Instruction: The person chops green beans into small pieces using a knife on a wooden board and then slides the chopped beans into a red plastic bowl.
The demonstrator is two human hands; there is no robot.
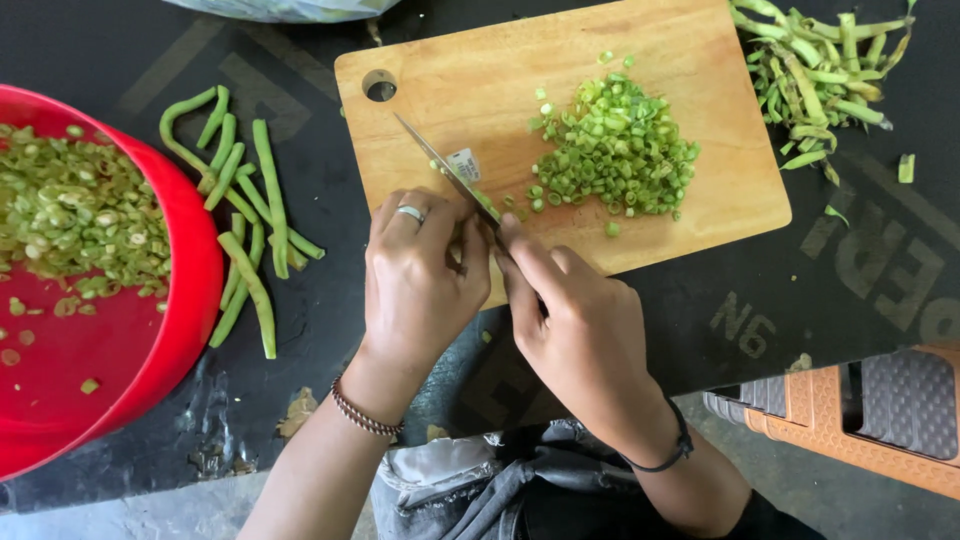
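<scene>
My right hand (575, 325) grips the handle of a knife (440, 163), forefinger along its back; the blade angles up-left over a wooden cutting board (480, 80). My left hand (420, 275), with a ring, sits curled at the board's near edge, fingers pinching green beans under the blade; those beans are mostly hidden. A pile of chopped green bean pieces (615, 150) lies on the board to the right of the knife.
Whole green beans (245, 215) lie on the black surface left of the board. A red bowl (185, 320) with chopped beans stands far left. Bean trimmings (815, 75) are heaped top right. An orange stool (850, 415) is at lower right.
</scene>
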